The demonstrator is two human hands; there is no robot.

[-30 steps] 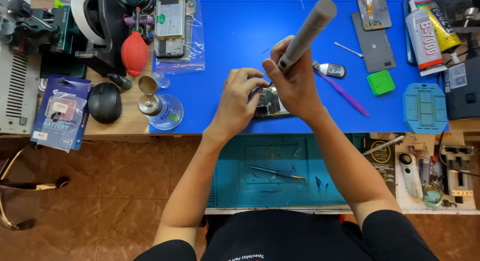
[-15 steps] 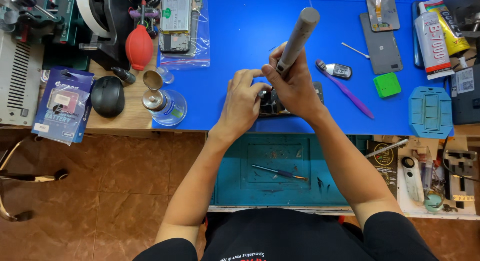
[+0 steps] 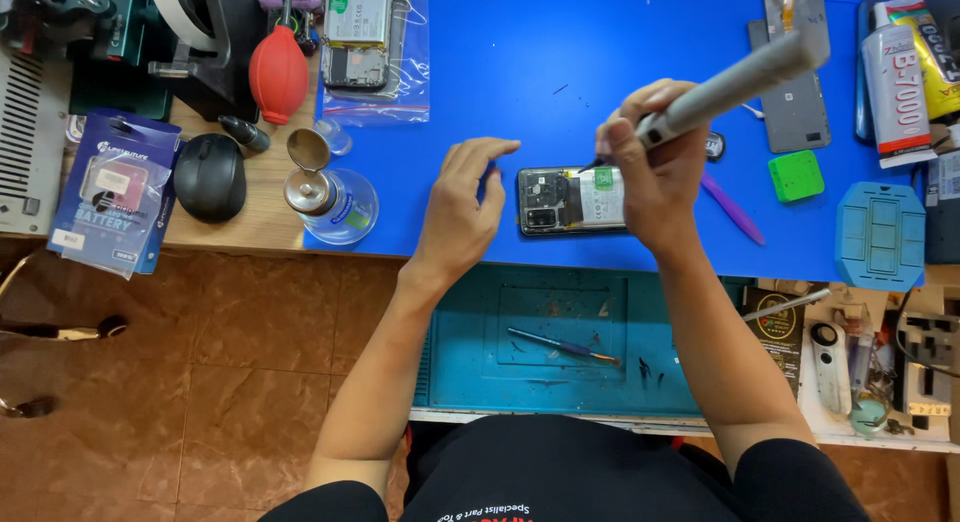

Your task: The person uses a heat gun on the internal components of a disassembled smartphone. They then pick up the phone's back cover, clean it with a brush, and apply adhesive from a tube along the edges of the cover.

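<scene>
An opened phone lies back-up on the blue work mat, its camera block and inner parts showing. My right hand grips a grey electric screwdriver slanted up to the right, with its tip resting on the phone's upper edge. My left hand hovers just left of the phone, fingers apart, holding nothing; whether it touches the phone I cannot tell.
A red air blower, a bagged phone, a black mouse, a glass liquid dispenser and a battery package sit left. A phone back cover, green block, purple pry tool, glue tubes lie right. A teal tray sits below.
My left hand has let go of the phone and drawn back to the left, uncovering it. The screwdriver now leans lower and further right.
</scene>
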